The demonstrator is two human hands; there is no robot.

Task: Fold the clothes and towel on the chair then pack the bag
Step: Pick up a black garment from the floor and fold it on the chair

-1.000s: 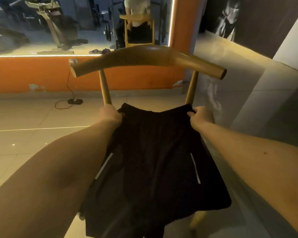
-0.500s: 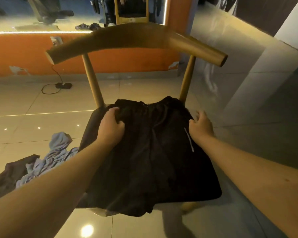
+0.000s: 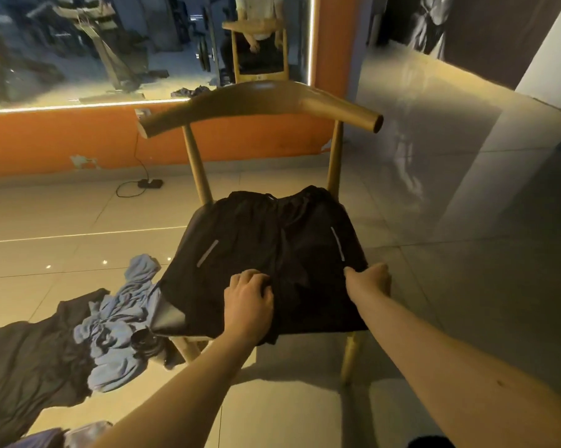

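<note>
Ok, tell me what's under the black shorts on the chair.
Under the black shorts lies the chair seat, showing only at its near-left corner. The rest is covered, so anything else beneath cannot be seen.

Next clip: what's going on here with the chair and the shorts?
A person has a pair of black shorts spread flat on the seat of a wooden chair. The left hand sits on the near middle of the shorts, fingers curled into the cloth. The right hand grips their near right edge. No fold is made yet. A blue-grey cloth and a dark cloth lie crumpled on the floor to the left.
</note>
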